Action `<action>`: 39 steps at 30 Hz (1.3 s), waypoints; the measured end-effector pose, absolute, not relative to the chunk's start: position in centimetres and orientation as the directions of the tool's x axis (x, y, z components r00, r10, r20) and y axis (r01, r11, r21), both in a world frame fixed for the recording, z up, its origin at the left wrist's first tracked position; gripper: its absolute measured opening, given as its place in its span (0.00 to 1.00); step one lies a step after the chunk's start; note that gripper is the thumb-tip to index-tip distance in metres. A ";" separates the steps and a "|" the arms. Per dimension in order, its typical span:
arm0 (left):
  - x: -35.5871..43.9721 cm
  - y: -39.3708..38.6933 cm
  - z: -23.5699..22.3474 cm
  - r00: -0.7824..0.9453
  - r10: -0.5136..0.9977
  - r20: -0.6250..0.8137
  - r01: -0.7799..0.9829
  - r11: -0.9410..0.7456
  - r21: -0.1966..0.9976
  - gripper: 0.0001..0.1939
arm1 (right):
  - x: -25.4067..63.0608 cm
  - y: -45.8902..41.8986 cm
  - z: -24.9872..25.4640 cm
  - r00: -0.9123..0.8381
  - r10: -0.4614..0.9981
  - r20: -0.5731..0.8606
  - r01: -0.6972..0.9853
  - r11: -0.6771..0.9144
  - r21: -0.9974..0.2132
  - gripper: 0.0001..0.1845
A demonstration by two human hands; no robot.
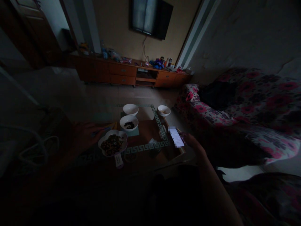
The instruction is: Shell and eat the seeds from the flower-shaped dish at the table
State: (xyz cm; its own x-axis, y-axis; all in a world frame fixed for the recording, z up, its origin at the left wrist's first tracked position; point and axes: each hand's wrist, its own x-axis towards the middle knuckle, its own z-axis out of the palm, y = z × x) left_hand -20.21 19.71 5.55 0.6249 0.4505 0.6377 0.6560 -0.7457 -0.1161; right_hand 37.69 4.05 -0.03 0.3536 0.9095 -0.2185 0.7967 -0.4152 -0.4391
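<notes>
White and petal-edged, the handled dish (124,138) sits near the close edge of the glass table (143,131), filled with mixed dark, yellowish and greenish bits (112,145), its handle (119,160) pointing toward the wearer. The left hand (88,129) is near its left rim, with a thin bluish thing (101,130) at the fingertips; whether those fingers grasp it or are loose, I cannot tell in such dimness. The right hand (190,140) has its fingers closed on the side of a lit phone (176,137), at the table's right side. As I judge it, the step in hand is holding the phone to view with the other hand beside the dish; any move on the bits would call for fine fingertip work and a steady dish. Beyond it, a white bowl (124,121) holds dark pieces (129,126), a second bowl (130,109) behind shows only its pale inside, and a smaller bowl (164,108) farther right holds pale bits (164,112). Hard to make out are the phone's text, its corners broken into pixel blocks, the left forearm (66,155) sunk in shadow, and what the bits are
</notes>
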 end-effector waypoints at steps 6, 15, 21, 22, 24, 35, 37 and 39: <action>-20.7 19.8 5.4 0.614 0.457 0.644 0.660 -0.744 -0.102 0.23 | 37.6 4.5 -0.7 0.379 0.886 -0.268 0.761 -0.463 -0.454 0.18; -21.0 19.9 5.2 0.616 0.471 0.631 0.655 -0.751 -0.078 0.23 | 37.6 4.8 -1.2 0.420 0.868 -0.265 0.780 -0.494 -0.383 0.21; -20.6 19.6 5.7 0.632 0.453 0.629 0.643 -0.759 -0.101 0.23 | 37.5 4.8 -0.9 0.402 0.875 -0.269 0.794 -0.480 -0.374 0.21; -20.6 19.6 5.8 0.631 0.446 0.635 0.642 -0.759 -0.105 0.23 | 37.4 4.8 -0.9 0.402 0.875 -0.270 0.793 -0.480 -0.376 0.21; -20.6 19.6 5.8 0.631 0.440 0.639 0.644 -0.757 -0.115 0.22 | 37.2 4.7 -0.7 0.401 0.874 -0.275 0.786 -0.482 -0.386 0.21; -21.1 19.7 5.3 0.620 0.490 0.613 0.664 -0.743 -0.079 0.22 | 37.4 3.8 1.2 0.290 0.857 -0.427 0.584 -0.512 -0.630 0.33; -21.2 19.8 5.0 0.620 0.497 0.607 0.666 -0.742 -0.073 0.21 | 37.3 3.6 1.2 0.300 0.856 -0.421 0.565 -0.515 -0.645 0.35; -21.3 19.9 4.8 0.616 0.509 0.601 0.666 -0.744 -0.053 0.22 | 37.2 3.6 1.1 0.269 0.871 -0.411 0.537 -0.490 -0.687 0.39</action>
State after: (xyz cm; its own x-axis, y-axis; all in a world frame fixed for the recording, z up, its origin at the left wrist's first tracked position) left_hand -21.34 19.95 4.82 0.6162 0.5086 0.6013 0.6657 -0.7443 -0.0527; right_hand 37.19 3.65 1.06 0.2693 0.8711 -0.4108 0.5372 -0.4899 -0.6866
